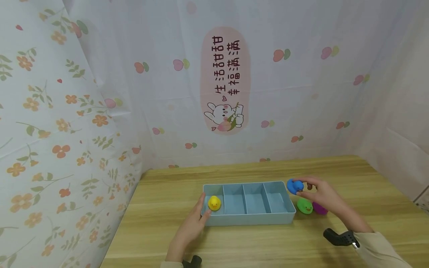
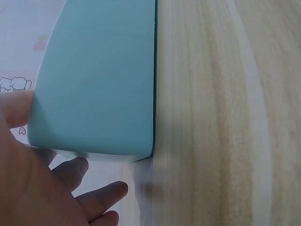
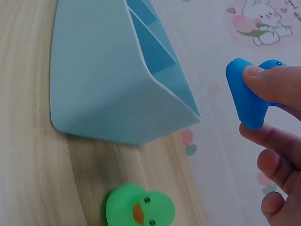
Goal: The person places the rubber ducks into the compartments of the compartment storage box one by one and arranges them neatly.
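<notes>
A light blue box [image 1: 248, 219] with several compartments in a row stands on the table, a yellow duck [image 1: 214, 203] in its leftmost one. My left hand [image 1: 190, 227] holds the box's left end, thumb at the rim; in the left wrist view the hand [image 2: 42, 174] lies against the end of the box [image 2: 96, 84]. Beyond the box's right end, my right hand [image 1: 323, 195] pinches a blue duck [image 1: 295, 186] above the table. The right wrist view shows the blue duck [image 3: 249, 94] between thumb and fingers of the hand [image 3: 282, 146], beside the box's end wall [image 3: 141, 108].
On the table [image 1: 161, 208], a green duck [image 1: 305, 206] sits right of the box, below my right hand. A purple thing [image 1: 320, 209] beside it is partly hidden by that hand. A patterned cloth [image 1: 161, 93] hangs behind the table.
</notes>
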The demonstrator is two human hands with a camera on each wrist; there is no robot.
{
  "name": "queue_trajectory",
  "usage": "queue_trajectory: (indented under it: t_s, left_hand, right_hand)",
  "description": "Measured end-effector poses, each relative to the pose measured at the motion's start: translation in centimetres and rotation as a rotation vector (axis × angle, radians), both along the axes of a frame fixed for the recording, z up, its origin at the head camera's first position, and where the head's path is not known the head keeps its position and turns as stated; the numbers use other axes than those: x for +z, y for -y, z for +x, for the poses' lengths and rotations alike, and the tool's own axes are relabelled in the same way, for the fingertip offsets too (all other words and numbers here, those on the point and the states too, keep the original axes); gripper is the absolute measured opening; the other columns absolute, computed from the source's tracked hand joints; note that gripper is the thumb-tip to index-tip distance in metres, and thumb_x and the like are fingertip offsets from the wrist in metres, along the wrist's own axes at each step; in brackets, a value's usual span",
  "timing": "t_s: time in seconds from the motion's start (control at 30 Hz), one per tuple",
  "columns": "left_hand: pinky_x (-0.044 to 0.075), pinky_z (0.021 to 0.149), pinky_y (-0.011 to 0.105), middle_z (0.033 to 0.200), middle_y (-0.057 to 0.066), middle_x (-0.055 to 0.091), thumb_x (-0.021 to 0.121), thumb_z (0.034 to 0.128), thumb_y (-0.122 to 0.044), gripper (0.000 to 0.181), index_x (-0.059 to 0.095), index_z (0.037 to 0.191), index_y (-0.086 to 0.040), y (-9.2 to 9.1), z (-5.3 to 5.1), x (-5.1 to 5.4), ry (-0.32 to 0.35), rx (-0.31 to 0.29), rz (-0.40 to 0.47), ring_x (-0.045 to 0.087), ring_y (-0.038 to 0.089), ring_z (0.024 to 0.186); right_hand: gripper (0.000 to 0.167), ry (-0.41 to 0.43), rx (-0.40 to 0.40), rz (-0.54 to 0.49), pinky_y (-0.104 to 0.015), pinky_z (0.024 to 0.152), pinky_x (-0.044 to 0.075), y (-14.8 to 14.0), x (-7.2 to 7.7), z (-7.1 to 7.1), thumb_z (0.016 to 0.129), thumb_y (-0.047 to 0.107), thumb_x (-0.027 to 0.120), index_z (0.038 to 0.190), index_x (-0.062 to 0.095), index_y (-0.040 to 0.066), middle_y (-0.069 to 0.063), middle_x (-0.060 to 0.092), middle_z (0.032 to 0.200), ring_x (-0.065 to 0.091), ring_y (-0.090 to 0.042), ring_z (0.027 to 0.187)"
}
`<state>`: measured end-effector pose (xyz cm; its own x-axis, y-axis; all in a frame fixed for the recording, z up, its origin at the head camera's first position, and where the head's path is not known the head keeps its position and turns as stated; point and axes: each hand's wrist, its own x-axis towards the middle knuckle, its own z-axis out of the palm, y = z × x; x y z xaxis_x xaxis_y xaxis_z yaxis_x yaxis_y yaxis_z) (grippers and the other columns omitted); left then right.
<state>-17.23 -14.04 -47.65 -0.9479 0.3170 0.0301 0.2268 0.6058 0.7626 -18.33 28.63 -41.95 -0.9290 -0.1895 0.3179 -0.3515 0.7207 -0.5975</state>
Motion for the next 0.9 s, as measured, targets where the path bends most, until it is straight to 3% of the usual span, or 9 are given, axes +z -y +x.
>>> queue_trajectory:
  t_s: [0.5, 0.67, 0.9]
  left_hand:
    - [0.02, 0.114, 0.057, 0.159, 0.013, 0.015, 0.04, 0.1026, -0.037, 0.066, 0.008, 0.155, -0.012, 0.1, -0.1, 0.1, -0.001, 0.005, 0.001, 0.021, 0.039, 0.143]
    - [0.021, 0.114, 0.057, 0.159, 0.013, 0.015, 0.04, 0.1025, -0.036, 0.066, 0.009, 0.155, -0.012, 0.1, -0.1, 0.3, 0.0, 0.006, -0.003, 0.023, 0.039, 0.143]
    - [0.021, 0.114, 0.057, 0.159, 0.014, 0.015, 0.04, 0.1028, -0.035, 0.065, 0.009, 0.155, -0.01, 0.0, 0.1, 0.5, -0.009, -0.005, -0.01, 0.022, 0.04, 0.143]
  right_hand:
    - [0.04, 0.015, 0.06, 0.036, -0.02, 0.053, 0.036, 2.8, 0.2, -1.0, 0.081, 0.017, 0.076, 0.118, 0.066, 0.009, -0.001, 0.06, 0.098, 0.043, -0.012, 0.08]
    - [0.04, 0.077, 0.065, -0.009, -0.021, 0.055, 0.037, 3.5, 0.2, -1.2, 0.082, 0.019, 0.075, 0.12, 0.066, 0.01, -0.003, 0.06, 0.1, 0.043, -0.016, 0.083]
    - [0.037, 0.02, 0.117, -0.001, -0.022, 0.059, 0.035, 4.5, -0.2, -1.4, 0.081, 0.017, 0.077, 0.116, 0.067, 0.01, -0.001, 0.06, 0.098, 0.044, -0.019, 0.078]
